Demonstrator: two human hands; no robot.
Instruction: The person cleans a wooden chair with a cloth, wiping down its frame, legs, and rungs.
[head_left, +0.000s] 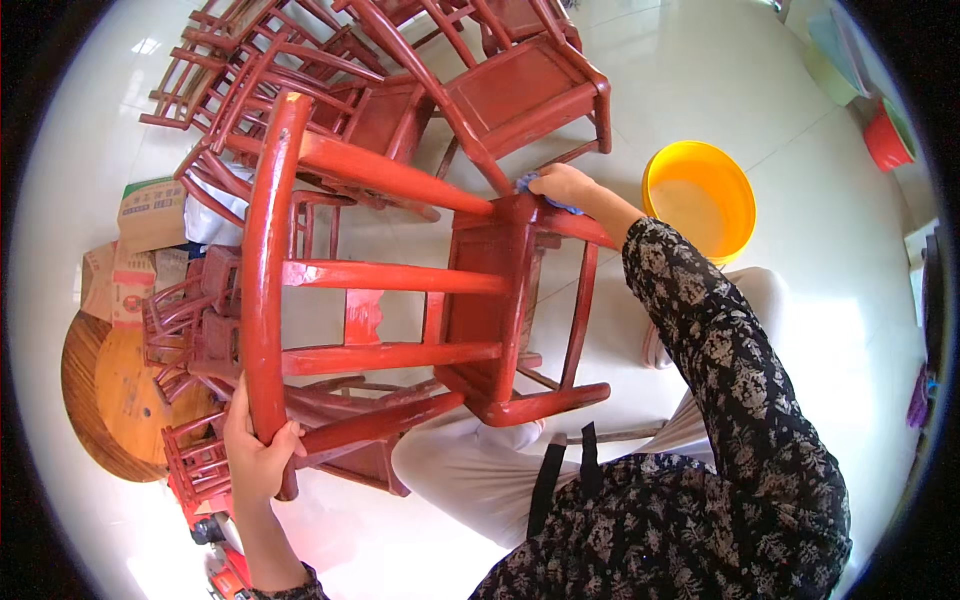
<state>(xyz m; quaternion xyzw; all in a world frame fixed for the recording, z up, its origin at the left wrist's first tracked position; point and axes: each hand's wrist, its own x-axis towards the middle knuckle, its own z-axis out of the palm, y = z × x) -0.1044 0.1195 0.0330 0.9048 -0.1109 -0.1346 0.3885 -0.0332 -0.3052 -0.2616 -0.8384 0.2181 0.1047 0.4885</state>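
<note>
A red-painted wooden chair (487, 300) lies tilted on its side before me, its backrest towards the left and its legs towards the right. My left hand (259, 450) grips the near end of the chair's top rail (266, 262), thumb on one side and fingers mostly hidden behind it. At the far side of the seat, my right hand (562, 186) presses a bunched blue cloth (559, 204) against the chair frame beside a leg. Part of the cloth is covered by the fingers.
A yellow bucket (739, 202) stands right of my right hand. More red wooden chairs (525, 94) crowd the far side. At left are small red chairs (217, 337), cardboard (150, 217) and a round wooden tabletop (112, 390). A red container (889, 139) sits far right.
</note>
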